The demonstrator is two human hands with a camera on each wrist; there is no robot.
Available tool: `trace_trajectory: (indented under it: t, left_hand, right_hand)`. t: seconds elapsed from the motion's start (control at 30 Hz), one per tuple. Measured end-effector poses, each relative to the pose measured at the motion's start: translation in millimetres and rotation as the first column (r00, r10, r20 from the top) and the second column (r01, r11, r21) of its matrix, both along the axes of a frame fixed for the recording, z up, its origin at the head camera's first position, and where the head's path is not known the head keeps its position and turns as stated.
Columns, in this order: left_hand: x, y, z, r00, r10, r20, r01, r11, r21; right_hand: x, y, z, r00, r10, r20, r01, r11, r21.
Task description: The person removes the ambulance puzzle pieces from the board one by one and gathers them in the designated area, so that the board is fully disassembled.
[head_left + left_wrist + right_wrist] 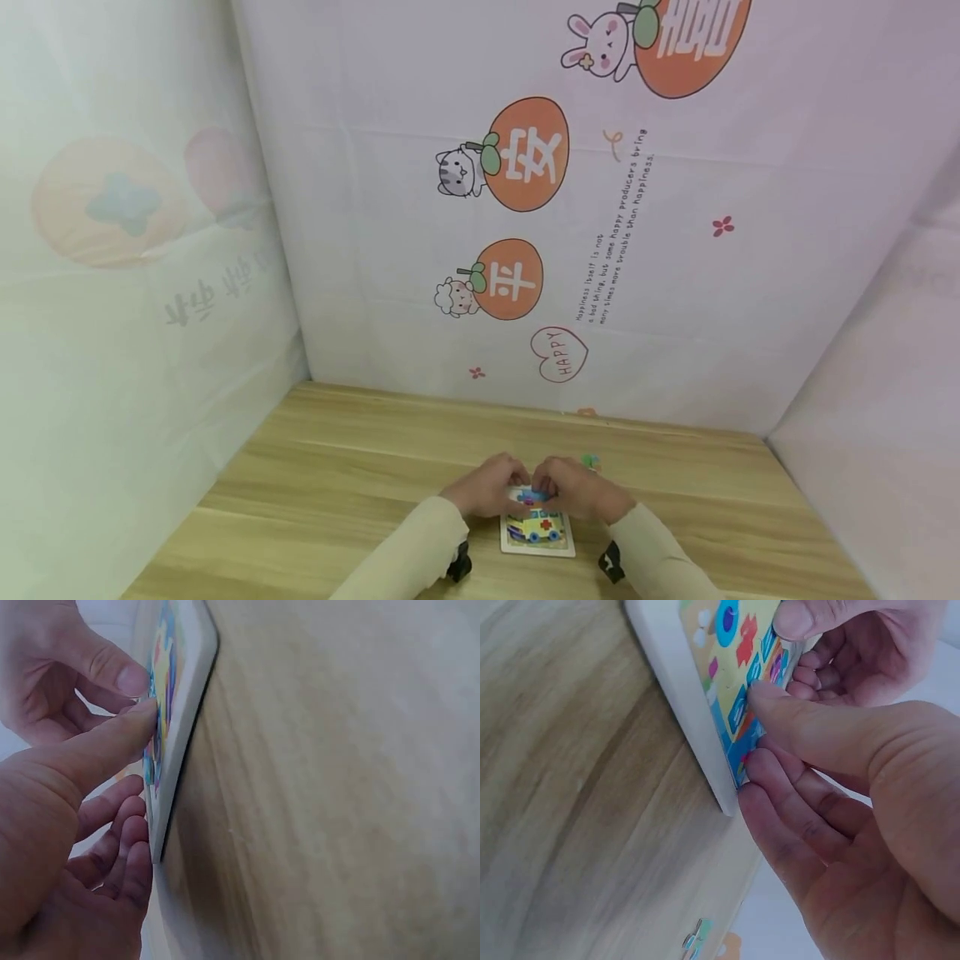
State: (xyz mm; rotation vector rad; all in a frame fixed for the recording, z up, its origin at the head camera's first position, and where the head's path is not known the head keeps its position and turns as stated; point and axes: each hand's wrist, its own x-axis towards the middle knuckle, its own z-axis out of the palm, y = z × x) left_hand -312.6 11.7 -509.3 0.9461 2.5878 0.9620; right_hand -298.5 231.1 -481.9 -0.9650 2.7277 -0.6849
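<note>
"Head view, then: the puzzle (542, 527) is on the wooden table (360, 467), right in front of the person?"

"Yes, picture side up, a yellow ambulance with a red cross inside a pale rim. Both hands are on it."

"How, exactly?"

"Left hand (486, 487) at the far left part, right hand (581, 487) at the far right, close together. From the wrists I see each thumb down on the picture and the fingers bent at the edge, so both are clamped on the puzzle."

"Any loose bit between the fingertips?"

"Can't tell; the fingers cover it."

"And that small green piece (590, 460)?"

"On the table, just beyond the right hand. Behind stands the wall cloth (390, 267), printed with orange fruit and little animals."
</note>
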Motion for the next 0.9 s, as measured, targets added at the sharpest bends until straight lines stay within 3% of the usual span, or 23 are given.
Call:
trace_trajectory:
  t: [0.27,0.53,0.9]
  left_hand:
    - [-2.0,0.1,-3.2,1.000,-0.013,0.013,0.012,0.999,0.044]
    - [-3.1,1.0,-5.8,1.000,-0.006,0.014,0.006,0.999,0.053]
    - [-4.5,1.7,-6.4,1.000,0.007,0.018,-0.008,0.999,0.044]
  right_hand:
    - [-2.5,-0.9,2.9,0.999,-0.024,0.047,0.024,1.000,0.017]
    - [-4.6,-3.9,2.8,0.996,-0.066,0.066,0.069,0.997,-0.032]
    - [-14.6,5.4,2.8,0.996,0.001,0.084,0.010,0.992,-0.129]
